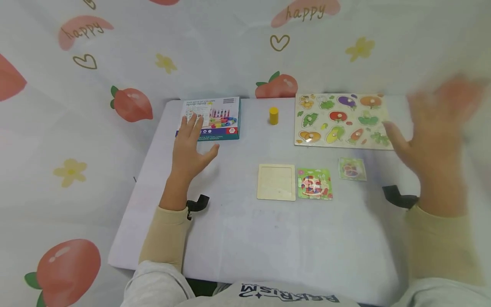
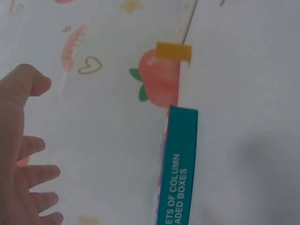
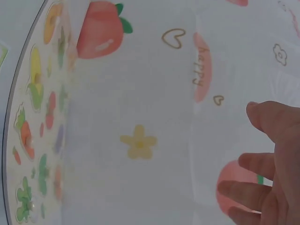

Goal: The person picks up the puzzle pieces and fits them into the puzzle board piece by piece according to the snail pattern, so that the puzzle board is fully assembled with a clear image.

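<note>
My left hand (image 1: 189, 149), fingers spread, is raised in front of a teal-edged box (image 1: 224, 119) and overlaps it in the head view. In the left wrist view the thumb and fingers stand apart with nothing between them, and the box's teal side (image 2: 183, 140) shows to their right. On the right, my other hand (image 1: 437, 132) is held up and blurred, thumb out, beside the vegetable peg puzzle board (image 1: 324, 128). Its fingers (image 3: 248, 190) are spread and hold nothing in the right wrist view. A yellow cylinder (image 1: 273, 116) stands upright between box and board.
Mid-table lie a shallow square wooden tray (image 1: 276, 182), a small green jigsaw puzzle (image 1: 315, 184) close to its right, and a small green picture square (image 1: 352, 169) farther right. A fruit-printed cloth (image 1: 215, 55) hangs behind the white table (image 1: 268, 238).
</note>
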`<state>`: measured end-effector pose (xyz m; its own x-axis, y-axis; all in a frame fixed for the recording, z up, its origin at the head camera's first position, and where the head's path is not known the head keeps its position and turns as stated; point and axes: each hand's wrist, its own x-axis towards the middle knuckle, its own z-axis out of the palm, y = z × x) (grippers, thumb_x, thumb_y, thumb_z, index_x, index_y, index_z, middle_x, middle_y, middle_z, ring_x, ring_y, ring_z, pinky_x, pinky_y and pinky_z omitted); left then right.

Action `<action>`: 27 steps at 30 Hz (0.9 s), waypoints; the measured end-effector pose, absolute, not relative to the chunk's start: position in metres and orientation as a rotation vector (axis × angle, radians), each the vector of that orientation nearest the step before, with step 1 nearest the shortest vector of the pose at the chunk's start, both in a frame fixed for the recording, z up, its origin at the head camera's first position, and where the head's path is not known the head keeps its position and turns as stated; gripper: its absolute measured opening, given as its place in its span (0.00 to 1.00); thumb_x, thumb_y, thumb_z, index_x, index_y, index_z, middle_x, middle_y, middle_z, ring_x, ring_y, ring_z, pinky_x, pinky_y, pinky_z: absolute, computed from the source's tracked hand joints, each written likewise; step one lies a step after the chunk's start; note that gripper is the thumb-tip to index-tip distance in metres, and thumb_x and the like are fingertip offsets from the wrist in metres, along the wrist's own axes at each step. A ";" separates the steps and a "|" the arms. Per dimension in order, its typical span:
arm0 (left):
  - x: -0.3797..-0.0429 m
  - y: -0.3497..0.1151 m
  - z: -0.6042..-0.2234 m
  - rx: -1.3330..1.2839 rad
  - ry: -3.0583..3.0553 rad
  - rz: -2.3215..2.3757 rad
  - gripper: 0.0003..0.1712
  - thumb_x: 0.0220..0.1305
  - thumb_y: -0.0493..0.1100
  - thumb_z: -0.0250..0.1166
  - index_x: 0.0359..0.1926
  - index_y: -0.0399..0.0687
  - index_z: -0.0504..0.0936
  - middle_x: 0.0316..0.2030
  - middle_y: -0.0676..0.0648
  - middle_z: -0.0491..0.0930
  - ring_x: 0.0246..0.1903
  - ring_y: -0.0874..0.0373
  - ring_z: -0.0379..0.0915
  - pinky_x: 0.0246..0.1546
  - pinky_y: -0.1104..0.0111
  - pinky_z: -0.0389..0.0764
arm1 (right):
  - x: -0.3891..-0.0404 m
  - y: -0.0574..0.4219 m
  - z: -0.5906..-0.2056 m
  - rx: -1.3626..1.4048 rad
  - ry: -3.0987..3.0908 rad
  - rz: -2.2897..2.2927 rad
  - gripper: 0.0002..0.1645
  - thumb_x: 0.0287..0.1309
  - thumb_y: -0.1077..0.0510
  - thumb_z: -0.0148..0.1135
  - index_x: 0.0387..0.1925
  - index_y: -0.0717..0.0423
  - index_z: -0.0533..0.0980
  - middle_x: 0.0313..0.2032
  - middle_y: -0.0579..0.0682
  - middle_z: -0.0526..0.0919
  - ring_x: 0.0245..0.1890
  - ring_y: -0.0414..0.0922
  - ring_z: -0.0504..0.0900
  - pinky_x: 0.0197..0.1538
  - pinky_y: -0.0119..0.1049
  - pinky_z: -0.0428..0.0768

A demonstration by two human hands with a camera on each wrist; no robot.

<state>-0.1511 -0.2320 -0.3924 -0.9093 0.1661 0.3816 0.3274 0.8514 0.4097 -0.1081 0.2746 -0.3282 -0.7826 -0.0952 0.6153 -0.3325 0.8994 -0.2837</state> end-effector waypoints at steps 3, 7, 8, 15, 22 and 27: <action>-0.147 -0.228 -0.398 -0.424 -2.655 -0.845 0.45 0.64 0.51 0.70 0.78 0.46 0.63 0.77 0.45 0.59 0.79 0.50 0.39 0.73 0.45 0.50 | -0.114 0.288 -0.336 0.305 -2.547 0.588 0.41 0.69 0.42 0.51 0.70 0.69 0.64 0.65 0.74 0.67 0.71 0.68 0.59 0.75 0.55 0.50; -0.146 -0.222 -0.405 -0.512 -2.616 -1.033 0.42 0.65 0.48 0.69 0.77 0.47 0.66 0.75 0.44 0.64 0.77 0.51 0.48 0.73 0.49 0.53 | -0.113 0.287 -0.333 0.376 -2.567 0.677 0.39 0.65 0.52 0.61 0.72 0.66 0.65 0.63 0.73 0.69 0.65 0.68 0.63 0.74 0.51 0.53; -0.146 -0.219 -0.406 -0.523 -2.624 -1.069 0.41 0.65 0.48 0.69 0.77 0.47 0.66 0.74 0.45 0.64 0.76 0.51 0.50 0.72 0.49 0.54 | -0.112 0.286 -0.332 0.381 -2.574 0.697 0.39 0.64 0.53 0.61 0.73 0.65 0.65 0.63 0.71 0.70 0.65 0.67 0.64 0.74 0.50 0.54; -0.145 -0.196 -0.422 -0.625 -2.678 -1.297 0.38 0.66 0.43 0.70 0.74 0.45 0.69 0.67 0.41 0.72 0.62 0.43 0.68 0.60 0.50 0.73 | -0.100 0.273 -0.325 0.331 -2.749 0.844 0.46 0.66 0.55 0.65 0.80 0.48 0.57 0.75 0.58 0.63 0.74 0.58 0.60 0.75 0.50 0.53; -0.141 -0.175 -0.438 -0.673 -2.777 -1.468 0.38 0.67 0.42 0.69 0.75 0.44 0.68 0.65 0.39 0.72 0.62 0.44 0.68 0.59 0.54 0.74 | -0.093 0.258 -0.323 0.424 -2.786 0.857 0.45 0.65 0.56 0.68 0.79 0.51 0.60 0.73 0.59 0.66 0.73 0.60 0.62 0.74 0.54 0.55; -0.137 -0.163 -0.445 -0.685 -2.890 -1.469 0.39 0.66 0.44 0.71 0.75 0.42 0.68 0.65 0.40 0.73 0.61 0.46 0.69 0.60 0.55 0.75 | -0.093 0.247 -0.327 0.513 -2.761 0.859 0.47 0.59 0.58 0.73 0.77 0.52 0.64 0.71 0.57 0.70 0.71 0.60 0.66 0.72 0.53 0.61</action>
<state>-0.1368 -0.1630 -0.4451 -0.9004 0.4338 0.0326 0.2820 0.5251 0.8029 -0.0931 0.2471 -0.3274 -0.9188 -0.2655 0.2920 -0.3843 0.7704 -0.5087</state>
